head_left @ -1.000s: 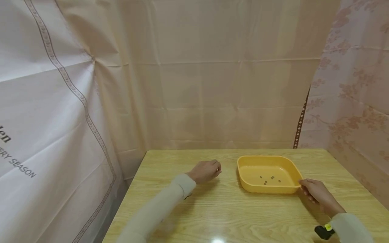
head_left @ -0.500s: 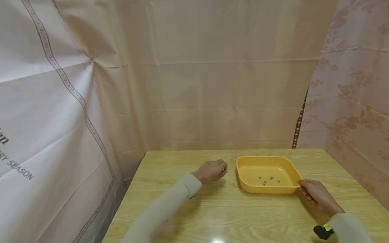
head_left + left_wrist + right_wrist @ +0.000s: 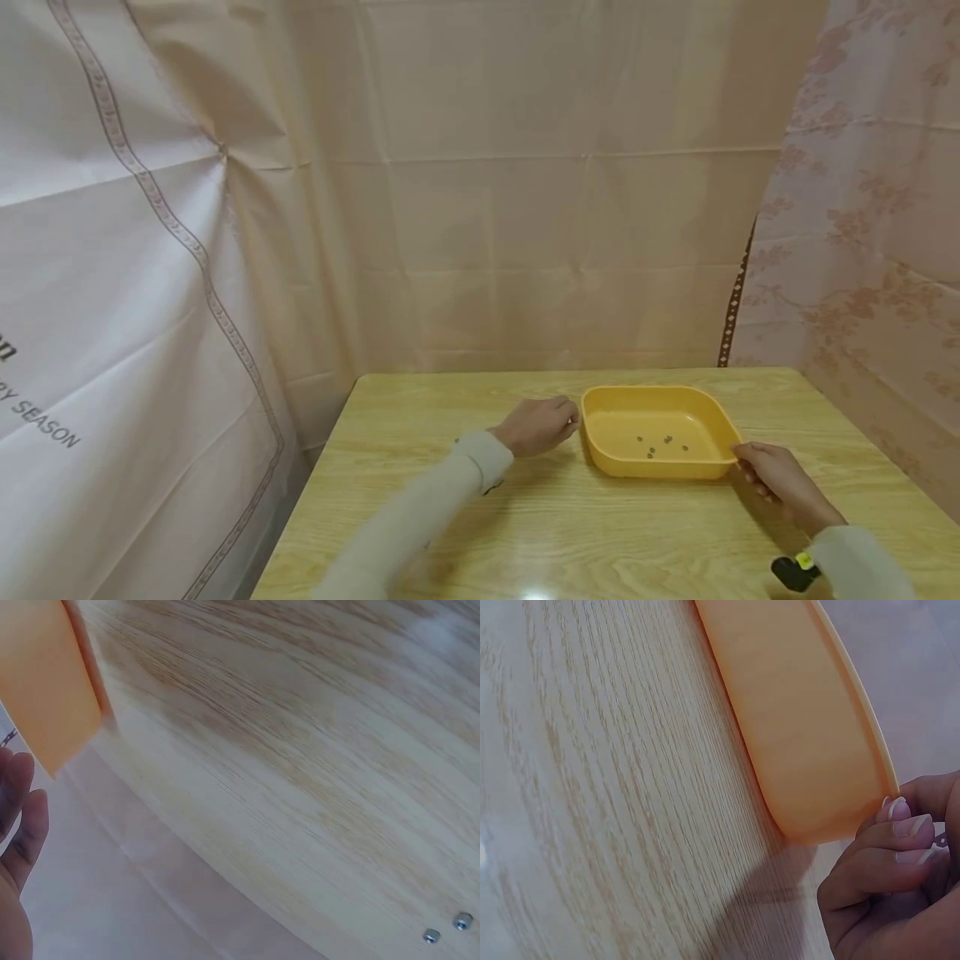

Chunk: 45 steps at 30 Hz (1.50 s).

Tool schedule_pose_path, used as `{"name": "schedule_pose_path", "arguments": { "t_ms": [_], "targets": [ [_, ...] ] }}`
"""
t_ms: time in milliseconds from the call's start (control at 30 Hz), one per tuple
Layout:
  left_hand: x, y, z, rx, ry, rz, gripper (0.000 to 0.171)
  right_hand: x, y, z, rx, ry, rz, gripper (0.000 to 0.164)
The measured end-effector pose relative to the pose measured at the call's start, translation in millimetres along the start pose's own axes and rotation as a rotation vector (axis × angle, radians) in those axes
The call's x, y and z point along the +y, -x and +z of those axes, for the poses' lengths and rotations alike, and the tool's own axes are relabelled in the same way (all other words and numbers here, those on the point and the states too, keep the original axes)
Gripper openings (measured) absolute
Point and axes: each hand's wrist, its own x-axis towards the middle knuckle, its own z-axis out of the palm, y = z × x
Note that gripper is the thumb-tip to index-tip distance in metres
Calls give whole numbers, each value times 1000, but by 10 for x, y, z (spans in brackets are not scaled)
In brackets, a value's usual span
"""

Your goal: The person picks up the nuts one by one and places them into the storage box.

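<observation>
A yellow tray (image 3: 660, 468) sits on the wooden table with several small metal nuts (image 3: 667, 440) on its floor. My right hand (image 3: 783, 479) pinches the tray's near right corner; in the right wrist view its fingers (image 3: 911, 829) are curled at the rim. My left hand (image 3: 538, 427) hovers just beside the tray's left wall, fingers bent. Seen from the left wrist, its fingertips (image 3: 34, 806) are near the tray wall (image 3: 52, 682); what may lie between them is hidden. Two more metal nuts (image 3: 463, 921) lie on the table behind the left hand.
The wooden table (image 3: 600, 533) reaches back to a hanging beige cloth (image 3: 480, 208). Patterned cloths hang at left (image 3: 150, 375) and right (image 3: 885, 250). A black device (image 3: 795, 573) is at the right wrist.
My left hand has moved right across the table, up to the tray's left wall. A nut has come into sight behind the left wrist. The right hand keeps its hold on the tray.
</observation>
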Motion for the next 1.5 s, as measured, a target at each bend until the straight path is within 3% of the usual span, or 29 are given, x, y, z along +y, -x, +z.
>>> {"name": "schedule_pose_path", "arguments": {
  "t_ms": [533, 1167, 1500],
  "targets": [
    [189, -143, 12, -44, 8, 17, 23, 3, 10, 19, 7, -3, -34, 37],
    [211, -166, 119, -3, -9, 84, 20, 4, 21, 28, 29, 11, -54, 38],
    [201, -147, 131, -4, 2, 84, 20, -1, 23, 28, 9, -5, -37, 38]
  ]
}}
